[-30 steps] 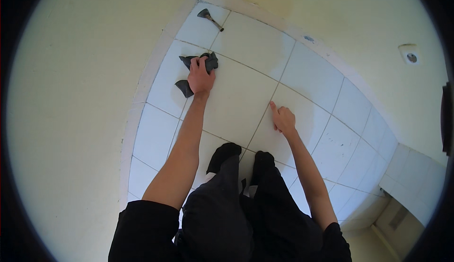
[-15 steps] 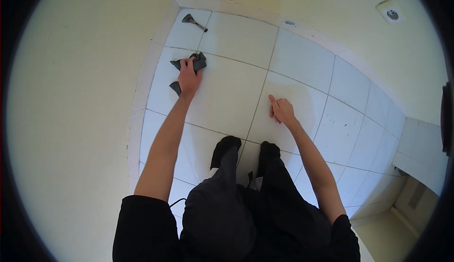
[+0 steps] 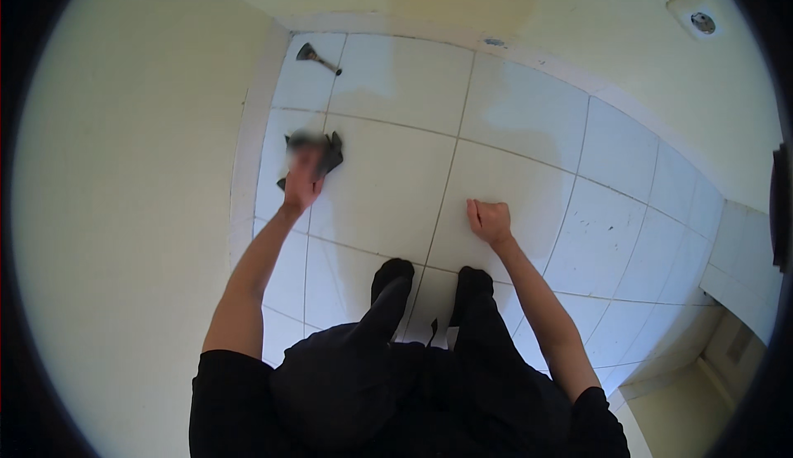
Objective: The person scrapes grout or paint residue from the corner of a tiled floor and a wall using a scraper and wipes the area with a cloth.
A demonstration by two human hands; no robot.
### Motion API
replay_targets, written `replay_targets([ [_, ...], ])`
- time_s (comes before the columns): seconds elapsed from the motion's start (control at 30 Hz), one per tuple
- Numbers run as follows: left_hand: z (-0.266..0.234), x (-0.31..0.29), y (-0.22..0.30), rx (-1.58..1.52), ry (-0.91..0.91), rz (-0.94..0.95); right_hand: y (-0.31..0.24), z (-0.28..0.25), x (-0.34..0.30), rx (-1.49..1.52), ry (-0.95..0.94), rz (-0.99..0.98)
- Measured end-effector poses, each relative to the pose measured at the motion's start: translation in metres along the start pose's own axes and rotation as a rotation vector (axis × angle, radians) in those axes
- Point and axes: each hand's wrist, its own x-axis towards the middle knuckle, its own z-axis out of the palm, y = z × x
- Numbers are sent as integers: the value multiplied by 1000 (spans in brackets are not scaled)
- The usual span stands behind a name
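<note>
- The dark cloth (image 3: 332, 154) lies bunched on the floor (image 3: 388, 185), in the left part of the view, near the left-hand wall (image 3: 149, 194).
- The left hand (image 3: 304, 184) is on the cloth. Its fingers are lost in a blurred patch, so I cannot tell whether they grip the cloth or only press on it.
- A small dark corner (image 3: 282, 184) shows just left of that hand; whether it belongs to the same cloth cannot be told.
- The scraper (image 3: 320, 61) lies beyond the cloth, apart from it, near the room's corner. Its wide blade points toward the corner and its handle slants back toward the right.
- The right hand (image 3: 491, 221) is curled into a loose fist with nothing seen in it, well apart from the cloth. Whether it touches the tiles cannot be told.
- Two feet in black socks (image 3: 393, 272) stand on the tiles, nearer the body than both hands.
- A pale wall socket (image 3: 700, 20) sits on the far wall (image 3: 578, 12), at the upper right.
</note>
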Motion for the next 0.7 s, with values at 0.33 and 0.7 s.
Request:
replay_targets([
  [0.33, 4, 4, -3, -10, -1, 12, 6, -11, 5, 17, -157, -61],
  [0.7, 3, 4, -10, -13, -35, -9, -2, -7, 7, 81, -184, -51],
])
